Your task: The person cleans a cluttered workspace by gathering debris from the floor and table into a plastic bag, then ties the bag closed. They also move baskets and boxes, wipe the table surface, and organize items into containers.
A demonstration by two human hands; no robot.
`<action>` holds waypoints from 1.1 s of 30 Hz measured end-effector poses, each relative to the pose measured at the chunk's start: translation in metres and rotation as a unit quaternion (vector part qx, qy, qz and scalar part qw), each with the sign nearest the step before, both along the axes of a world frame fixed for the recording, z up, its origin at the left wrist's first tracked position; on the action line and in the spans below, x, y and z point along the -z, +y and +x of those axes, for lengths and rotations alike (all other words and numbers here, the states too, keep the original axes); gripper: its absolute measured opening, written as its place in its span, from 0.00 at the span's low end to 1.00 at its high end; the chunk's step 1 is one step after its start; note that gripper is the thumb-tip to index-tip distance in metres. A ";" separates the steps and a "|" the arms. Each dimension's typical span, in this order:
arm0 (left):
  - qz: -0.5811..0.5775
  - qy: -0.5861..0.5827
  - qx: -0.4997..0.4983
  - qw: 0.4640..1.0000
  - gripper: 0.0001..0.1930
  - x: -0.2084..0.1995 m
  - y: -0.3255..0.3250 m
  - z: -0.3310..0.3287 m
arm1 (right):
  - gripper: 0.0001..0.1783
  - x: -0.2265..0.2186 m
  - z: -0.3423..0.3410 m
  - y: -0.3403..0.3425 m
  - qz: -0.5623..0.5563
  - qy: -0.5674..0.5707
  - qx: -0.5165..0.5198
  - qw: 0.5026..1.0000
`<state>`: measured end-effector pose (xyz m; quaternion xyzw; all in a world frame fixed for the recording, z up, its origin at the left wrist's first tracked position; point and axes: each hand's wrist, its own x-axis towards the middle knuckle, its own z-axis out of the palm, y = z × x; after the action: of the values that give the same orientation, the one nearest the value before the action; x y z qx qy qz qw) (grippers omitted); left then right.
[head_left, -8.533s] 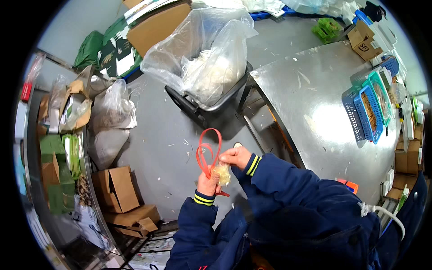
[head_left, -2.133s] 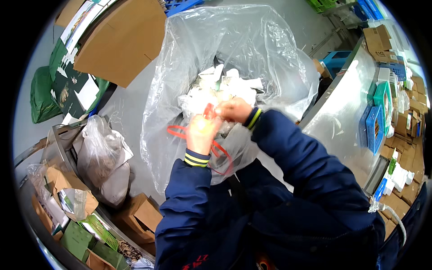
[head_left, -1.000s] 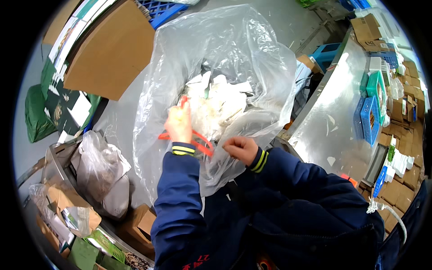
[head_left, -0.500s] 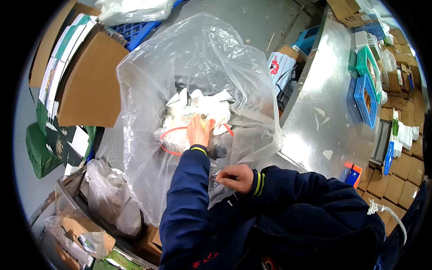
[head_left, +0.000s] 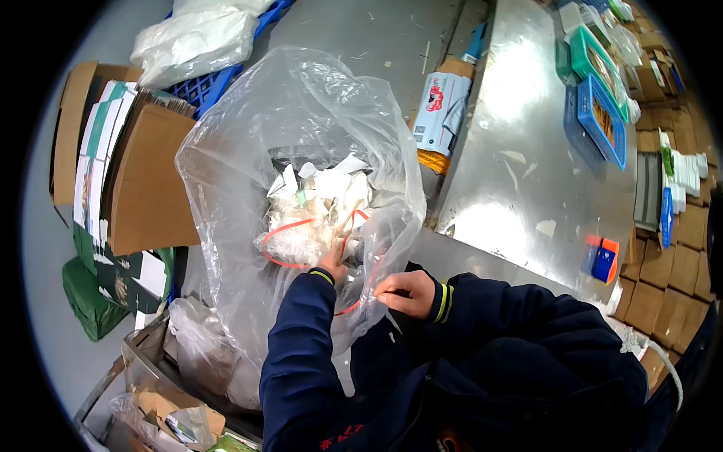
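Observation:
A large clear plastic bag (head_left: pixel 226 135) stands wide-mouthed in front of me. White paper scraps (head_left: pixel 331 184) and crumpled clear film (head_left: pixel 290 237) lie heaped inside it. A thin red strap (head_left: pixel 286 225) loops over the heap. My left hand (head_left: pixel 332 264) reaches into the bag at the heap's near side, close beside a length of the strap; its visible fingers are stretched out, the rest partly hidden. At the bag's near right rim, my right hand (head_left: pixel 407 293) is closed, thumb and fingers pinching the plastic.
Flattened cardboard (head_left: pixel 154 181) stands at the left, above a green sack (head_left: pixel 90 297). A bin with a filled plastic bag (head_left: pixel 199 335) sits at lower left. A metal table (head_left: pixel 520 173) on the right bears blue (head_left: pixel 602 124) and green baskets (head_left: pixel 595 64) and an orange-and-blue box (head_left: pixel 605 260).
My left hand has drawn back toward me, from the heap's middle to its near side. A stretch of red strap now runs beside it. My right hand has shifted slightly right, still at the rim.

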<state>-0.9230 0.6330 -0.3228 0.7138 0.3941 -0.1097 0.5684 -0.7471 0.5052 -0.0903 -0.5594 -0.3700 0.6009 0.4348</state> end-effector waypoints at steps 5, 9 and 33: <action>0.019 -0.042 -0.168 0.985 0.11 0.018 0.015 0.009 | 0.06 0.000 -0.005 -0.032 -0.009 -0.032 0.079 0.996; 0.250 0.030 -0.085 0.964 0.06 -0.058 0.061 0.002 | 0.06 -0.024 -0.009 -0.060 0.013 -0.062 0.159 0.985; 0.024 -0.373 0.298 0.878 0.18 -0.270 -0.295 0.234 | 0.11 -0.035 -0.016 -0.476 -0.154 -0.210 0.516 0.816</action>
<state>-0.6892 0.3382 -0.0525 0.7987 -0.0760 0.0102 0.5969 -0.7633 0.0290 -0.0549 -0.8404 -0.0117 0.2057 0.5013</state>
